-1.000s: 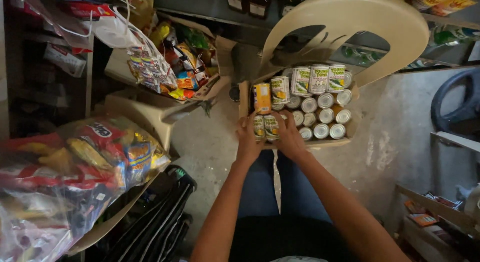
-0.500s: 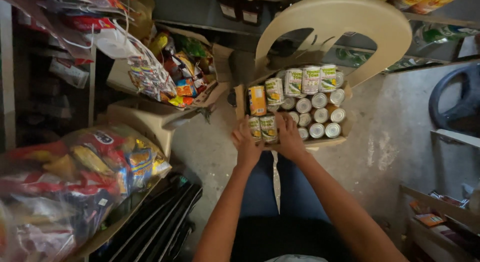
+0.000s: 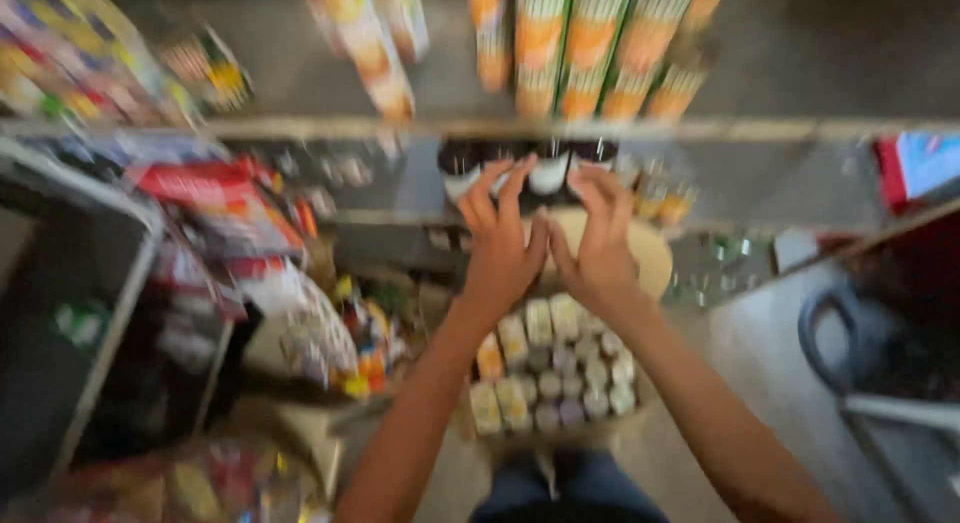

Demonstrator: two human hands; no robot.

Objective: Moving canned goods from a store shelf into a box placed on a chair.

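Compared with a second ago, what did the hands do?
Both hands rose from the box of cans to the shelf. The left hand and right hand now reach side by side at the dark cans there; blur hides whether the fingers grip anything. The view tilted up. The box stayed on the chair.

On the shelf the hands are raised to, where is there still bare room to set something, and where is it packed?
Both hands, left hand and right hand, are raised at the dark cans on the middle shelf. That shelf looks bare right of the small jars, up to the red and blue box. Left of the cans it is crowded with packets. The frame is blurred.
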